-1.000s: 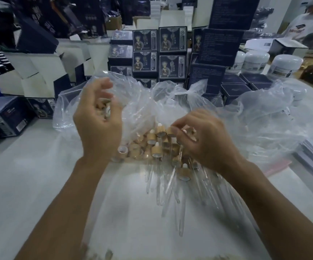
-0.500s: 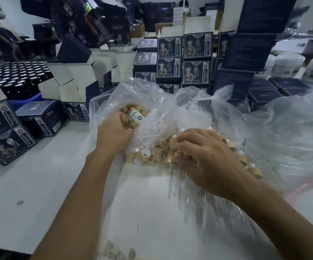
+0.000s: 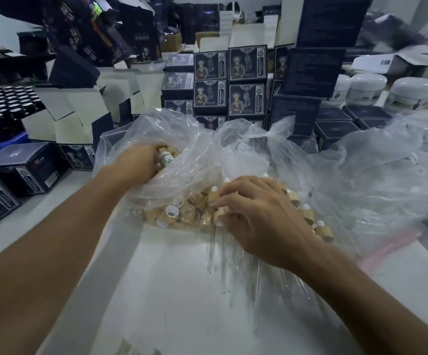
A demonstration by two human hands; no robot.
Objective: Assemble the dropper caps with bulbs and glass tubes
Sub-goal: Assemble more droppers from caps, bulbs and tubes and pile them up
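**Both hands among the dropper parts on the desk**

The glass tubes [image 3: 223, 262] lie flat in a loose fan on the white desk [image 3: 171, 290], their long axes running from the far side toward the near edge, tips pointing at the near edge. Their upper ends meet a heap of tan dropper caps [image 3: 182, 213] with white bulbs [image 3: 172, 209], which lie on their sides and face every way. The heap sits mid-desk at the mouth of a clear plastic bag [image 3: 195, 139].

The left arm reaches forward from the near left corner, and the left hand [image 3: 137, 163] is pushed into the bag, knuckles up. Its fingers are curled round a small white-labelled bottle [image 3: 165, 158], which stands roughly upright against the fingertips with more caps behind it.

The right arm comes in from the near right corner. The right hand [image 3: 256, 216] lies palm down over the caps, fingers [image 3: 229, 198] bent and spread; thumb and forefinger pinch one cap [image 3: 220, 214] at the heap's right side, with the tubes directly beneath the palm.

Dark printed boxes [image 3: 230, 80] are stacked along the far edge, white jars [image 3: 389, 92] toward the far right corner.
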